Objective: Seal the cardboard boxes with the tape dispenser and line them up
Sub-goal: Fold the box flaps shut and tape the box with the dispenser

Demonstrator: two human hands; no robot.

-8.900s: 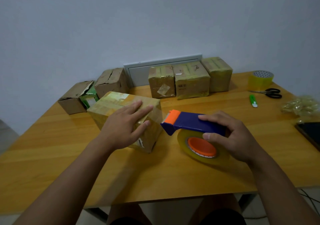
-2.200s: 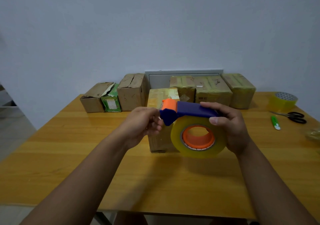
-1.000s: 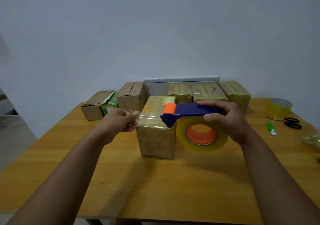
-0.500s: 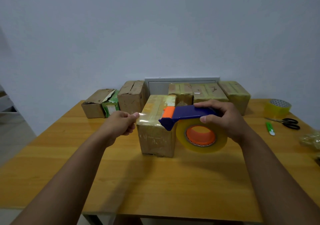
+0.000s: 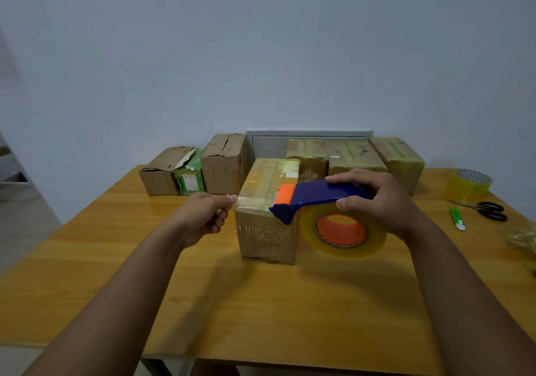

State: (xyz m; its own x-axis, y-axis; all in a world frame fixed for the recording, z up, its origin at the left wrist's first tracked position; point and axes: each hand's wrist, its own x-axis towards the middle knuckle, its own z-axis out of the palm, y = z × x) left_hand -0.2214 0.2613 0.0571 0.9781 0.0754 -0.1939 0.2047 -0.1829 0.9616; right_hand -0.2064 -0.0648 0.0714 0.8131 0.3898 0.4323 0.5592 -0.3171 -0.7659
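Box (image 5: 268,219) stands mid-worktop (image 5: 261,303). Left hand (image 5: 203,216) pinches the tape end (image 5: 252,200) just left of box; right hand (image 5: 374,199) grasps the tape dispenser (image 5: 322,210) at box's right. Best: keep tape taut, lay flat over top, press down.

front table (image 5: 261,312) bare | rear blocked: box row (image 5: 356,158) | right: scissors (image 5: 490,210)

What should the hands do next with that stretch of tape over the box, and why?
Probably lower the tape strip onto the box. The left hand pinches its free end past the box's left edge, the right hand holds the tape dispenser at the right, and the strip spans the top, seemingly not yet pressed down.
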